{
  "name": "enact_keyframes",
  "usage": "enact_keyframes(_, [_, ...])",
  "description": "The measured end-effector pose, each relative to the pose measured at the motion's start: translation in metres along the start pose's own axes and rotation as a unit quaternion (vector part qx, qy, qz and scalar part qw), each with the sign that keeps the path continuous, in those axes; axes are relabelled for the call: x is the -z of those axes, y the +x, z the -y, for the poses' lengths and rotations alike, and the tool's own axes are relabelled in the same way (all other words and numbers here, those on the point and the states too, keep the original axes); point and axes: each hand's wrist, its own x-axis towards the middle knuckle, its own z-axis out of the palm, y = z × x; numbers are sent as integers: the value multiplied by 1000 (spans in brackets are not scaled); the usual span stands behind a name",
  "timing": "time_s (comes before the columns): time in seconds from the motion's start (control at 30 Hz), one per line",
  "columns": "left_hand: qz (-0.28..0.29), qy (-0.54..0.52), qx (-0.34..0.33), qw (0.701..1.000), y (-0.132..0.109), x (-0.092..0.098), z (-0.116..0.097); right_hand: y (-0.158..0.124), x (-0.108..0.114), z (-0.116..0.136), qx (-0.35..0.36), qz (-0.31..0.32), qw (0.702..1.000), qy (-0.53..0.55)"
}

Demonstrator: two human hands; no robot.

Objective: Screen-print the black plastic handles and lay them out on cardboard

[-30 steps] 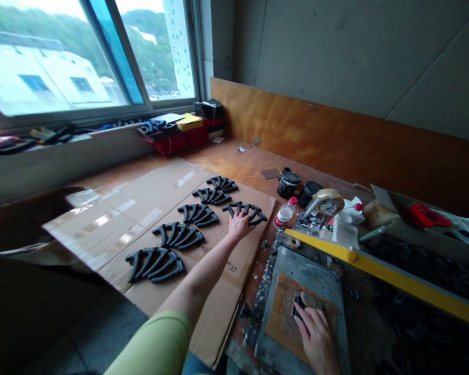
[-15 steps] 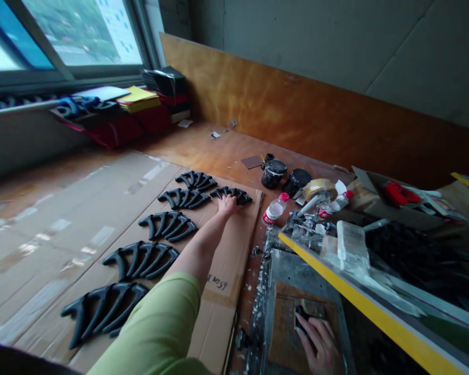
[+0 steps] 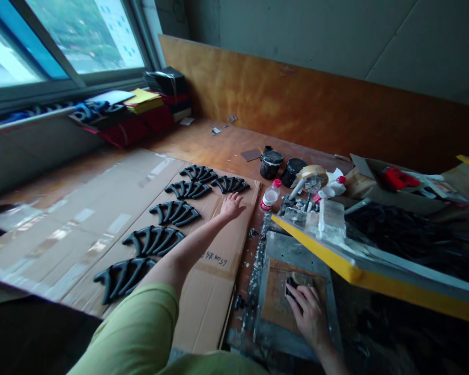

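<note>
My left hand [image 3: 232, 205] hovers over the cardboard sheet [image 3: 203, 284], fingers spread, holding nothing, just short of a black fan of curved parts [image 3: 230, 184]. Several more such black fans [image 3: 155, 240] lie in a row on the cardboard to the left of my arm. My right hand [image 3: 307, 312] rests on the brown pad of a grey metal plate [image 3: 271, 332], fingertips pressed on a small black piece [image 3: 290, 285] there. My left sleeve is green.
A yellow-edged frame [image 3: 352, 271] stands raised right of the plate. Behind it are a small red-capped bottle [image 3: 269, 196], two black ink pots [image 3: 271, 164], a tape roll [image 3: 311, 173] and clutter. A wooden backboard [image 3: 297, 109] and a window [image 3: 62, 41] border the bench.
My left hand has let go of the black fan farthest right and drawn back a little toward me. My right hand stays on the small black piece on the plate.
</note>
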Motion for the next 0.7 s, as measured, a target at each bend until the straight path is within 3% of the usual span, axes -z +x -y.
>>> enact_keyframes(0.2, [-9, -79, -47, 996, -83, 32, -40, 1, 7, -1, 32, 7, 998, 48])
enact_keyframes(0.33, [-23, -191, -39, 981, -129, 56, -70, 4, 14, -6, 51, 4, 996, 68])
enact_keyframes(0.43, [-33, -364, -11, 931, -152, 78, -99, 7, 14, -10, 54, 14, 998, 39])
enact_keyframes(0.57, [-80, -543, -4, 836, -169, 116, -149, 9, 6, -15, 106, 103, 989, -19])
enact_keyframes(0.7, [-92, -582, -30, 808, -179, 141, -193, 0, 6, -17, 143, 145, 979, -18])
